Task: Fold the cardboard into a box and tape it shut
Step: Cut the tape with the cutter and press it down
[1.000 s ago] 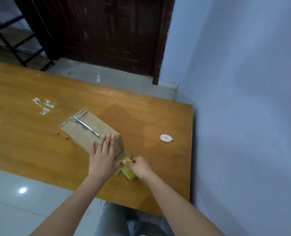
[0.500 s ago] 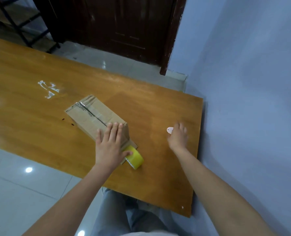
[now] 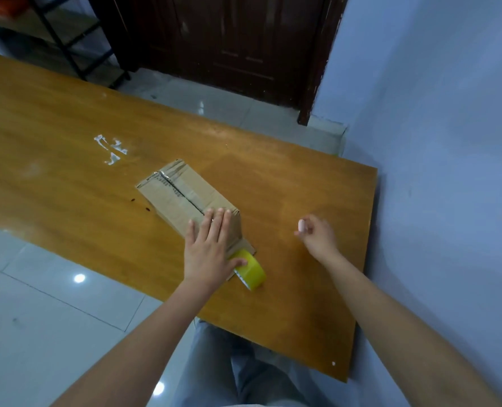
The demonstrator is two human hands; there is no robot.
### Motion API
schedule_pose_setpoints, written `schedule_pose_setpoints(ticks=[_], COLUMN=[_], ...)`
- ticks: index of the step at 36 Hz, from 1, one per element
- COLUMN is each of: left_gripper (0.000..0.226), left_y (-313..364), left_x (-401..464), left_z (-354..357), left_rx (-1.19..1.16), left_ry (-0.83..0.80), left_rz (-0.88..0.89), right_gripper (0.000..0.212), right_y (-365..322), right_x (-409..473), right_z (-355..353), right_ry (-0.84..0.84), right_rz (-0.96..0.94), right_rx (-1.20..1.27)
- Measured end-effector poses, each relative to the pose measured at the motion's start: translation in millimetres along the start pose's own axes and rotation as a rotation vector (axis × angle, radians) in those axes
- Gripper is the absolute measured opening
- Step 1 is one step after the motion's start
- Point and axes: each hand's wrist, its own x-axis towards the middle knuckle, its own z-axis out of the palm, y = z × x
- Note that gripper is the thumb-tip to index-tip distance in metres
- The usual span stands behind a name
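Left hand [image 3: 211,248] flat, pinning the box [image 3: 185,201]; right hand [image 3: 314,233] pinches the small cutter [image 3: 301,225]; slice the tape [image 3: 251,273] close beside the thumb.

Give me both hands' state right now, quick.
Left hand: open, flat on the cardboard box, thumb touching the yellow tape roll.
Right hand: pinching a small white object, off the table.

Hidden and cut off
The left hand [image 3: 210,249] covers the cardboard box's [image 3: 182,195] near end; the small white object [image 3: 301,225] is too small to identify.
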Motion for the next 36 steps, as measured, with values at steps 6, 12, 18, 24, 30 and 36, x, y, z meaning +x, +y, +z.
schedule_pose_setpoints(ticks=[6,12,18,24,30,36], left_gripper=[0.113,0.115,0.112,0.111,0.111,0.109], left_y=[1,1,2,2,2,2], left_x=[0,-1,0,0,0,1], left_z=[-2,-4,-3,-2,-3,-4], left_rx=[-0.011,-0.026,-0.026,-0.021,-0.019,-0.013], left_ry=[-0.007,0.042,0.001,-0.019,-0.019,-0.02], left_rz=[-0.019,-0.02,-0.019,-0.028,-0.027,-0.026], right_gripper=[0.023,0.035,0.037,0.038,0.039,0.041], right_y=[-61,-73,-78,-86,-83,-83], right_x=[-31,-54,-59,-61,-64,-68], right_z=[16,44,54,53,53,57], right_ry=[-0.256,-0.273,-0.138,-0.107,-0.101,-0.071], right_rz=[-0.159,-0.198,-0.186,-0.193,-0.217,-0.217], right_rx=[0.647,0.698,0.671,0.587,0.524,0.475])
